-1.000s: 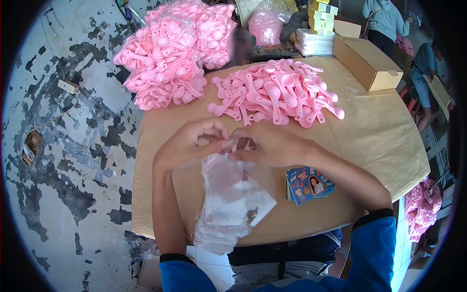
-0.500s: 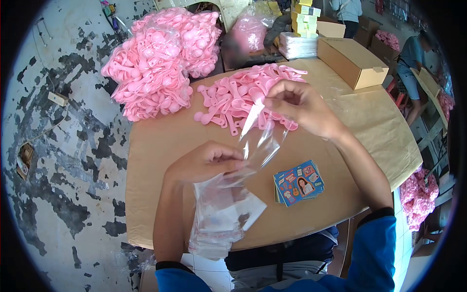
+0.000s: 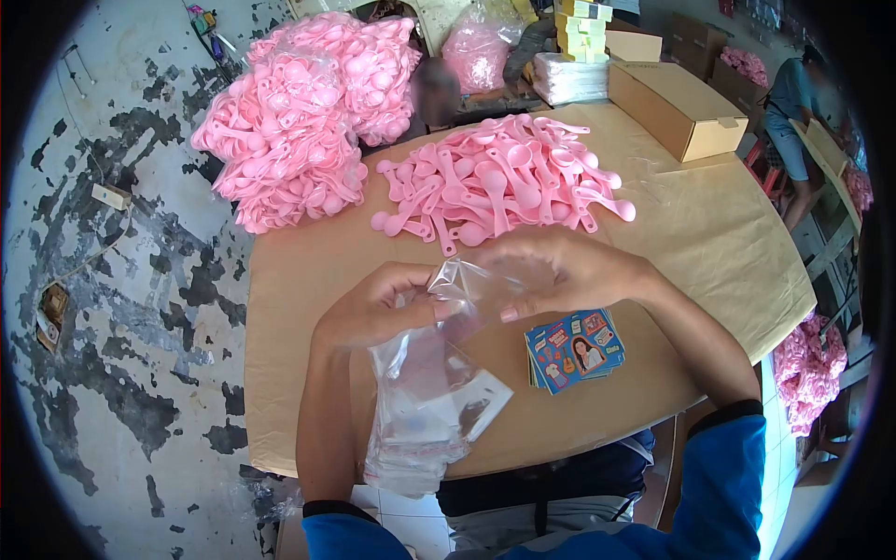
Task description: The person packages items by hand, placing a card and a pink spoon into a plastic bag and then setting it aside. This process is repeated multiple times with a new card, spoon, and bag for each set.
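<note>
My left hand [image 3: 392, 303] pinches a clear plastic bag [image 3: 457, 285] between thumb and fingers. Beside the bag's other end, my right hand [image 3: 569, 271] has its thumb and fingers spread apart. Its fingers are partly blurred, and clear film shows between them. A stack of clear plastic bags [image 3: 411, 439] lies below my left hand and hangs over the table's front edge. Blue printed cards [image 3: 572, 353] are stacked just below my right hand. Beyond both hands is a loose pile of pink plastic spoons [image 3: 495, 182].
Brown paper covers the table [image 3: 308, 392]. Large clear bags of pink spoons [image 3: 299, 121] stand at the back left. A cardboard box [image 3: 677, 112] sits at the back right, near yellow boxes [image 3: 583, 33]. Another person [image 3: 793, 121] works at the far right.
My right hand has come down and toward me from the spoon pile to the bag. Its pinch on the bag's edge has opened. My left hand still holds the bag.
</note>
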Demonstrator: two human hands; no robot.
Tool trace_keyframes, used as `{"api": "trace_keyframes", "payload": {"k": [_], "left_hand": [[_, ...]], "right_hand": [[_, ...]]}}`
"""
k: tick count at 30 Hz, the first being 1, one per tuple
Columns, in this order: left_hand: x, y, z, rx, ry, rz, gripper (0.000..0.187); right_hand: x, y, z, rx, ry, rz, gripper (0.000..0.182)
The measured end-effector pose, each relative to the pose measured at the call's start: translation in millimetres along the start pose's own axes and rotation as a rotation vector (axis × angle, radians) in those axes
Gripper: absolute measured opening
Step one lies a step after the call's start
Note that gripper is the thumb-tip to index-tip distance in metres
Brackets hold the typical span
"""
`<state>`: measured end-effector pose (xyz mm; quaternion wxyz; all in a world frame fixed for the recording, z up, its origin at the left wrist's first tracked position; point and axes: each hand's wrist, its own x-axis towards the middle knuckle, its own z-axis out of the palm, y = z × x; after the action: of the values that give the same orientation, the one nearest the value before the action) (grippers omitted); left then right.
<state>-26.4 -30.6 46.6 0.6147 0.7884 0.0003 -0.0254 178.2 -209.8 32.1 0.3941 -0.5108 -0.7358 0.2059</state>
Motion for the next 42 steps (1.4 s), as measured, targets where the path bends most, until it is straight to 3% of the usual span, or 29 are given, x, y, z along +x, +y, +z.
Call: {"api": "trace_keyframes", "payload": {"k": [1, 4, 5, 7, 9, 12, 15, 18, 22, 23, 26, 27, 29, 31, 33, 37, 40, 42], "left_hand": [[-1, -2, -5, 0.058, -0.030, -0.039, 0.028], [-6, -3, -16, 0.082, 0.026, -0.129, 0.043], [-7, 1, -13, -0.006, 0.146, -0.133, 0.051], [-1, 1, -9, -0.281, 0.334, 0.080, 0.067], [14, -11, -5, -0.657, 0.456, 0.515, 0.081], [27, -20, 6, -0.428, 0.173, 0.647, 0.088], [36, -22, 36, -0.396, 0.180, 0.397, 0.067], [40, -14, 47, -0.376, 0.367, 0.135, 0.060], [38, -1, 48, -0.443, 0.536, 0.178, 0.050], [39, -7, 41, -0.489, 0.575, 0.166, 0.054], [30, -4, 31, -0.569, 0.565, 0.196, 0.058], [28, -7, 23, -0.627, 0.577, 0.124, 0.061], [20, -29, -4, -0.851, 0.440, 0.257, 0.062], [22, -24, -3, -0.960, 0.448, 0.344, 0.063], [31, -13, 12, -0.956, 0.614, 0.387, 0.065], [39, -12, 42, -0.680, 0.535, 0.275, 0.062], [38, -4, 49, -0.498, 0.515, 0.228, 0.052], [36, -2, 49, -0.475, 0.594, 0.204, 0.046]], "right_hand": [[2, 8, 3, -0.013, -0.015, -0.099, 0.041], [0, 1, -1, 0.102, -0.014, 0.215, 0.029], [1, 2, 0, 0.185, 0.047, 0.206, 0.027], [3, 5, 4, 0.349, 0.169, 0.183, 0.022], [5, 3, 7, 0.420, 0.278, 0.234, 0.021], [9, 6, 17, 0.485, 0.406, 0.237, 0.022], [9, 1, 27, 0.513, 0.428, 0.276, 0.024], [10, -8, 33, 0.564, 0.394, 0.334, 0.026], [8, -1, 35, 0.437, 0.390, 0.331, 0.026], [8, 1, 34, 0.425, 0.394, 0.354, 0.026], [7, 4, 26, 0.386, 0.411, 0.401, 0.026], [7, 1, 23, 0.374, 0.416, 0.401, 0.027], [7, -1, 19, 0.360, 0.428, 0.421, 0.027], [7, -1, 14, 0.352, 0.443, 0.457, 0.027], [7, -6, 11, 0.369, 0.451, 0.446, 0.027], [6, -8, 17, 0.442, 0.406, 0.422, 0.027], [5, -11, 22, 0.388, 0.211, 0.370, 0.027], [0, -11, 12, 0.114, -0.002, 0.311, 0.032]]}}
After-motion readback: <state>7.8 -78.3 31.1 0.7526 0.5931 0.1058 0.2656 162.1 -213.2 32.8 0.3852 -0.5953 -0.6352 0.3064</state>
